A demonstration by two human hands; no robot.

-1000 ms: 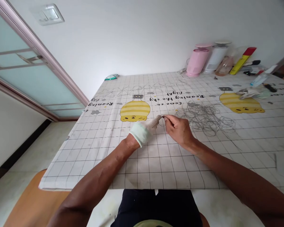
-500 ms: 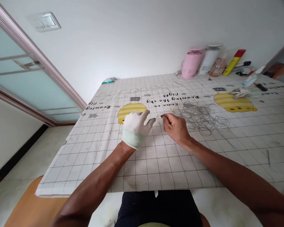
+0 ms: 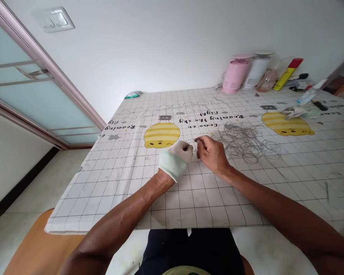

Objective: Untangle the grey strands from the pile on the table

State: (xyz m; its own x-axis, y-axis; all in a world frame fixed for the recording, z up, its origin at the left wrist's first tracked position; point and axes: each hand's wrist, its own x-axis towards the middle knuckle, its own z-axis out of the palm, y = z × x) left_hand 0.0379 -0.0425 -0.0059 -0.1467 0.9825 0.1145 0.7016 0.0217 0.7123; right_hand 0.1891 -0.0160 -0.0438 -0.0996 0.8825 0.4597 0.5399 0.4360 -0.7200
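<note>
My left hand (image 3: 177, 154), in a white glove with a pale green cuff, is closed in a pinch just above the table. Bare and also pinched, my right hand (image 3: 213, 152) is a short gap to its right. A thin grey wire (image 3: 192, 141) runs between the fingertips of both hands; its ends are hidden. Beside my right hand lies a loose tangle of thin wire (image 3: 246, 143). Farther back, a row of bent wire pieces (image 3: 189, 103) rests on the cloth.
A checked tablecloth (image 3: 109, 191) with yellow balloon prints covers the table. Along the wall stand a pink cylinder (image 3: 235, 74), a white one (image 3: 256, 70), a bottle (image 3: 267, 81) and a yellow-red can (image 3: 288, 74). A crumpled glove (image 3: 299, 112) lies right. A green packet (image 3: 133, 94) sits at the back left.
My left hand has moved right and down towards my right hand, and its spread fingers have closed in a pinch at the wire. My right hand stays nearly in place.
</note>
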